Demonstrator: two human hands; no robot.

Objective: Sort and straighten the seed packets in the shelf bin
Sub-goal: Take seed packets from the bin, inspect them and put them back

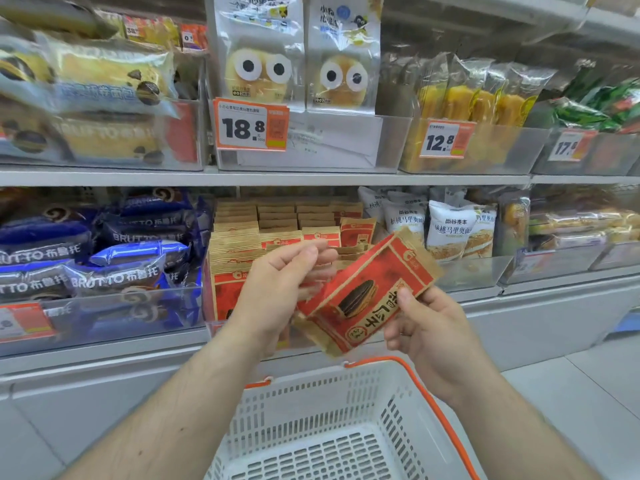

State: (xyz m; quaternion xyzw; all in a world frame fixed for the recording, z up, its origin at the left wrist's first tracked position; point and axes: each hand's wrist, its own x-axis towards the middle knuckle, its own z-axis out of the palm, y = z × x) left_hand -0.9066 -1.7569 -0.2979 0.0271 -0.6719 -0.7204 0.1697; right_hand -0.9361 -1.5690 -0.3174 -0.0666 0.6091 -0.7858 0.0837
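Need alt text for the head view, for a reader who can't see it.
Two hands hold a red and brown seed packet, tilted, in front of a shelf bin of matching packets; the right hand pinches its lower edge. A white basket sits below.

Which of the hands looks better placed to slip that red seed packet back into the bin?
Probably the right hand: it already pinches the seed packet at its lower edge. The left hand is open beside the packet, nearer the shelf bin, so it seems better suited to steadying the packets standing there.
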